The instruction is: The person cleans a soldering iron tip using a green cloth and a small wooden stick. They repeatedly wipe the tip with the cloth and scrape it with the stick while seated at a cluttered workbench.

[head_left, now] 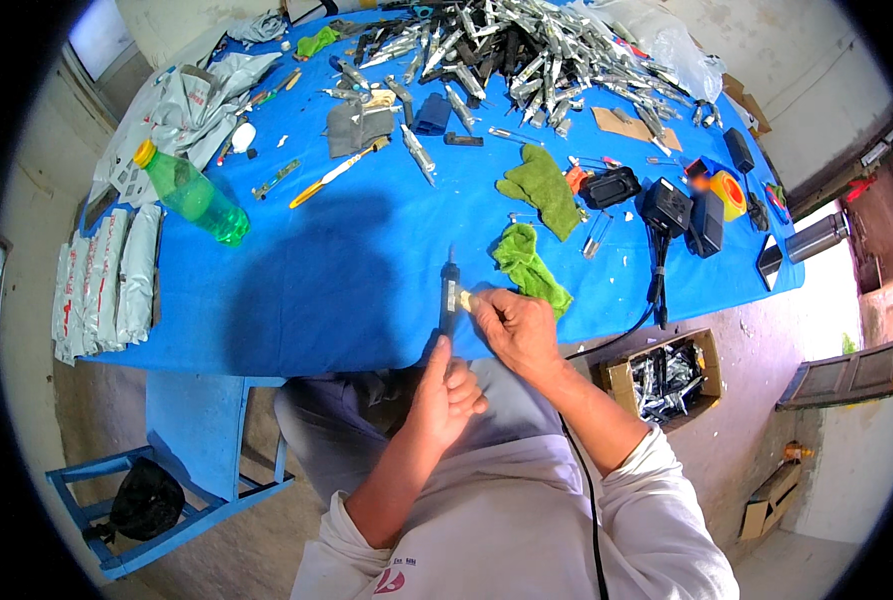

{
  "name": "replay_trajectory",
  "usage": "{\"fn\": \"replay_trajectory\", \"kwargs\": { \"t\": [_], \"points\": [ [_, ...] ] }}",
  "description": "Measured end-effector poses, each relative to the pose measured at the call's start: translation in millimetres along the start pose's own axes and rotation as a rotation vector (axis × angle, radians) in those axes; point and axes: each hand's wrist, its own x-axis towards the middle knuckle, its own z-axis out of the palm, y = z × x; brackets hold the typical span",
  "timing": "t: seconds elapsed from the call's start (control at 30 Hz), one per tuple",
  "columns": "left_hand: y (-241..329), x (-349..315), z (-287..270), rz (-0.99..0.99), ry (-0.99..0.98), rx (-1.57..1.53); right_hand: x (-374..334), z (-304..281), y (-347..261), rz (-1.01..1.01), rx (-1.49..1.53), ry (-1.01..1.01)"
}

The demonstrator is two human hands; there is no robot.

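Observation:
My left hand (446, 400) is closed round the lower end of a dark pen-shaped tool (450, 295), which points away from me with a thin tip at its far end. A pale label shows on its barrel. From the right, my right hand (518, 328) pinches a small cream-coloured piece (465, 300) against the barrel; its exact kind is too small to tell. Just beyond the right hand, a bright green cloth (529, 268) lies crumpled on the blue-covered table (366, 260). A darker green cloth (543, 192) is spread behind it.
A heap of silvery pen-like devices (526, 50) fills the table's back. A green bottle (194, 195) and grey plastic packets (116, 280) are at left. Black adapters (666, 208) with a cable sit at right. A cardboard box (708, 370) of similar devices stands below the right edge.

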Motion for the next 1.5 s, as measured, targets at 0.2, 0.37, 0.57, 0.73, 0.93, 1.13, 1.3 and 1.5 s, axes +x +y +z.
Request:
{"fn": "replay_trajectory", "kwargs": {
  "t": [0.2, 0.37, 0.57, 0.73, 0.93, 1.13, 1.3, 1.5],
  "points": [
    [-0.9, 0.4, 0.4, -0.001, -0.011, -0.005, -1.2, -6.8, -2.6, 0.034, 0.007, -0.127],
    [2.4, 0.2, -2.2, 0.003, -0.012, 0.002, -0.4, 6.1, -0.1, 0.06, 0.038, 0.043],
    [1.3, 0.6, -4.2, -0.01, -0.024, -0.009, -0.9, 9.1, -2.9, 0.032, -0.007, 0.054],
    [-2.3, -1.7, -1.2, -0.035, -0.004, -0.01, -0.1, 5.2, 0.4, 0.048, -0.007, -0.01],
    [-3.5, -3.6, -2.8, -0.042, -0.041, -0.019, 0.6, 3.1, 1.2, 0.047, 0.019, -0.051],
    [0.1, -0.9, -1.0, -0.047, -0.038, -0.043, -1.8, 7.1, -1.6, 0.061, -0.02, 0.013],
    [1.9, 2.3, -4.5, -0.038, -0.054, -0.015, -2.1, 10.0, -3.1, 0.082, -0.007, 0.058],
    [2.0, 1.4, -1.6, -0.042, -0.028, -0.01, -2.2, 8.9, -5.5, 0.079, -0.023, 0.049]
  ]
}}
